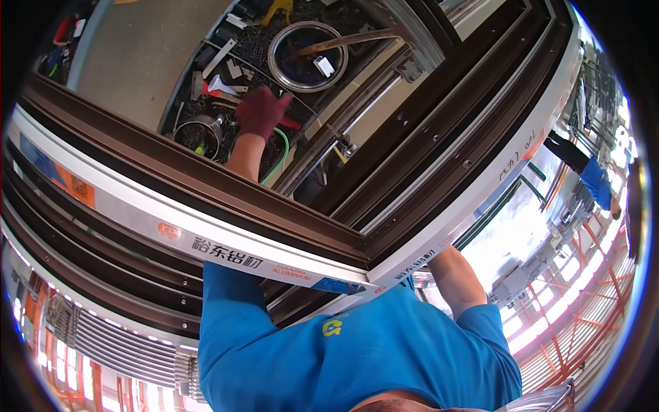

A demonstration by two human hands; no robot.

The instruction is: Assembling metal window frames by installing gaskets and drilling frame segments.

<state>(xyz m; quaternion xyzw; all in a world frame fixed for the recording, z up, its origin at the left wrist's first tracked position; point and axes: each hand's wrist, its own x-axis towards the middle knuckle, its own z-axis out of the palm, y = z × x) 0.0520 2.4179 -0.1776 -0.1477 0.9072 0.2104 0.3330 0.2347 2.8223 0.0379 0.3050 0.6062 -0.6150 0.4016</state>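
My left hand (pixel 261 114), in a dark red glove, reaches past the brown frame's near bar over a tray of loose screws and small parts (pixel 237 72). One finger or the thumb points right; the other fingertips are hidden, so I cannot tell what they hold. A red-handled tool (pixel 291 124) lies just right of the glove, and a green hose (pixel 285 154) curves past the wrist. The brown aluminium frame (pixel 288 213), with white printed film on its outer faces, spans the view. My right forearm is bare and passes behind the frame's corner, which hides the right hand.
A round metal-rimmed dish (pixel 307 88) holds a brush-like stick and a small white block. Near the glove sits a metal cup (pixel 199 134). A yellow tool (pixel 276 10) lies at the tray's far end. Metal rails (pixel 357 113) run beside the tray. Another person (pixel 594 180) in blue is far right.
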